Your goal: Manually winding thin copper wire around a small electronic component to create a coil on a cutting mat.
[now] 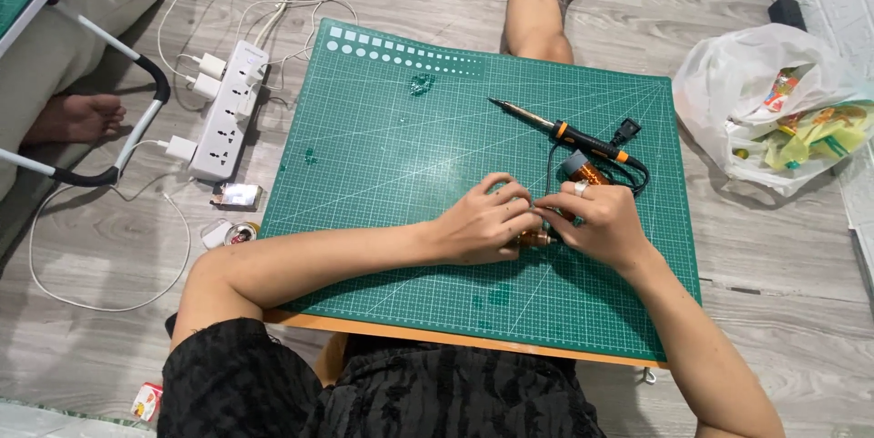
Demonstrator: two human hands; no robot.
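- I see both hands meeting over the near right part of the green cutting mat (382, 156) that covers the tabletop
- My left hand (482, 224) is curled, its fingertips pinched on a small brass-coloured part (535, 239) that peeps out between the two hands
- My right hand (596, 219), with a ring on one finger, closes over the same part from the other side; the fingers hide most of it, so I cannot tell its exact shape
- Just behind the right hand sits a copper wire spool (584, 169), touching or nearly touching the knuckles
- A soldering iron (560, 130) with an orange and black handle lies on the mat beyond the spool, tip pointing away to the left, untouched, its black cord looping by the spool
- I judge the step in hand as fine fingertip work on the small part, perhaps winding or seating wire, with soldering not yet begun
- The next move, as I judge it, calls for one hand to keep the part steady while the other frees itself to reach the iron
- Off the mat, a white power strip (228, 110) lies on the floor at left and a plastic bag (774, 101) at right
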